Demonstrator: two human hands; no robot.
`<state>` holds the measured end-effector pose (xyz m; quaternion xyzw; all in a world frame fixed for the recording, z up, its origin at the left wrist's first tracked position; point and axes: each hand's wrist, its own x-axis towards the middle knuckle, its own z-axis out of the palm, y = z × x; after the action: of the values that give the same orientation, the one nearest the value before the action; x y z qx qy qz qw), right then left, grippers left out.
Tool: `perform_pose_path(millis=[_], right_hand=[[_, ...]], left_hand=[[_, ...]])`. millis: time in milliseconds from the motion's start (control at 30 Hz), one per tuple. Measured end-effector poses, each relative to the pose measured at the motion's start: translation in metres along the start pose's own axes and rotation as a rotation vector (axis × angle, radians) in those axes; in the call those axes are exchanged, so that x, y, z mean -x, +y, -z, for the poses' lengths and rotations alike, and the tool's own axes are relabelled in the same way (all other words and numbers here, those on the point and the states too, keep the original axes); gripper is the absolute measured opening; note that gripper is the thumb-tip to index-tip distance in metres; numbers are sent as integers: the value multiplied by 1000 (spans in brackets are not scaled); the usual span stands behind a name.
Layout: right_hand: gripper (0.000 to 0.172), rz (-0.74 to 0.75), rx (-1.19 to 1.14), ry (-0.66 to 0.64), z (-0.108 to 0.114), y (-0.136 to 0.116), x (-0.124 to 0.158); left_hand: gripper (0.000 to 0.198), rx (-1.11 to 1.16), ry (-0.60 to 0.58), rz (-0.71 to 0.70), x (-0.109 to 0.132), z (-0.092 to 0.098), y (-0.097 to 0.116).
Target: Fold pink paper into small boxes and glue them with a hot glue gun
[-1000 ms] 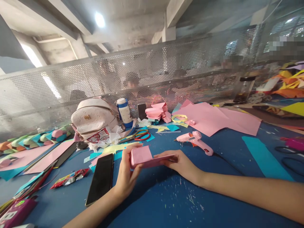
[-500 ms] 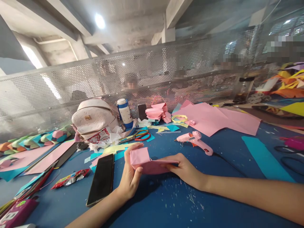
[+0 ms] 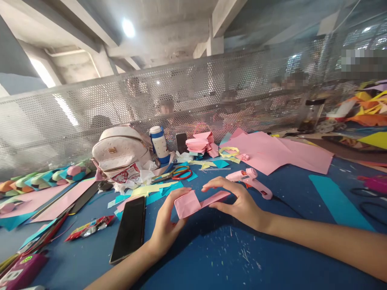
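Two hands work one piece of pink paper (image 3: 186,204) just above the blue table (image 3: 211,257), at centre of view. Left hand (image 3: 165,226): thumb and fingers closed on the folded, squarish left end of the paper, grip firm, palm turned toward the camera. Right hand (image 3: 240,201): fingers spread and arched over the narrow right end of the paper, thumb tip touching its lower edge, fingers and thumb apart and not clamped. The paper runs from the left hand's pinch up and to the right as a flat strip, ending under the right palm; it is held clear of the table. Phone (image 3: 128,229) lies face up, screen dark, just left of the left wrist. Pink glue gun (image 3: 249,179) lies on the table just behind the right hand, not touching it. Wrapper (image 3: 87,227) lies left of the phone. Backpack (image 3: 117,151) and bottle (image 3: 159,143) stand at the far edge by the perforated screen. Large pink sheets (image 3: 278,155) lie far right, well apart from both hands. Small scraps and specks litter the table near the forearms.
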<state>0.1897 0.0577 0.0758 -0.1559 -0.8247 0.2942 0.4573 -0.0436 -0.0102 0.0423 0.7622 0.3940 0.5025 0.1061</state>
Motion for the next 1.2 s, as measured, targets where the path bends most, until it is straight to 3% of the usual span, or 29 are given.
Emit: perform_pose_path(millis=[233,633,1200], right_hand=[[58,207,207,-105,2,-14,-8],[41,182,194,-135,1,-17,-8],[46,150,193,-161,2,-12,-7]], left_hand=[[46,39,-60,-27,0,-1,1],[44,3,-91,-63,1,-3,4],[42,53,-134,-60,3,1,7]])
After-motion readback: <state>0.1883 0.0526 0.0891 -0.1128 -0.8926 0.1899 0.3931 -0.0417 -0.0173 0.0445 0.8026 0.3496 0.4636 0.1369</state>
